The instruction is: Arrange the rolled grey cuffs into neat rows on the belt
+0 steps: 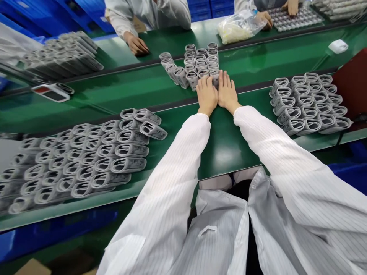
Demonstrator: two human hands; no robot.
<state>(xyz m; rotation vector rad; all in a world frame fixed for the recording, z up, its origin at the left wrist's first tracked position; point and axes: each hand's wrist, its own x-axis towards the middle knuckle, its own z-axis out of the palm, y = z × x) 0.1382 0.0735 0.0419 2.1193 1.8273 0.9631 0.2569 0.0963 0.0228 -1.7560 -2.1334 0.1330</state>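
Resting against the near rolls of a grey cluster [200,65], the fingers [204,82] of the left hand [208,100] were laid extended over its front, while those of the right hand [228,95] were held straight along its near right corner. Neither set was curled around a roll; both were left unclosed, with flat contact only. By this double support the upright rolls were presumably braced together so that none could lean away.

Within the cluster, each roll was seen as a soft-looking grey band, wound into a flattened loop with a paler edge and darker printing on its side. Most were stood on end, tightly packed; at the left a few were tilted and strung out more loosely. The whole group was carried on the green conveyor belt [246,78], just beyond the near desk [226,141].

On that desk a large left-hand block [86,156] and a smaller right-hand block [305,101] of similar rolls were set in close rows, probably so that neighbours were propped by one another. Farther left on the belt, a white device with a grey band [53,93] was placed. Across the belt, a co-worker's hand [137,46] was rested near a clear bag [237,28]'s side of the far desk.
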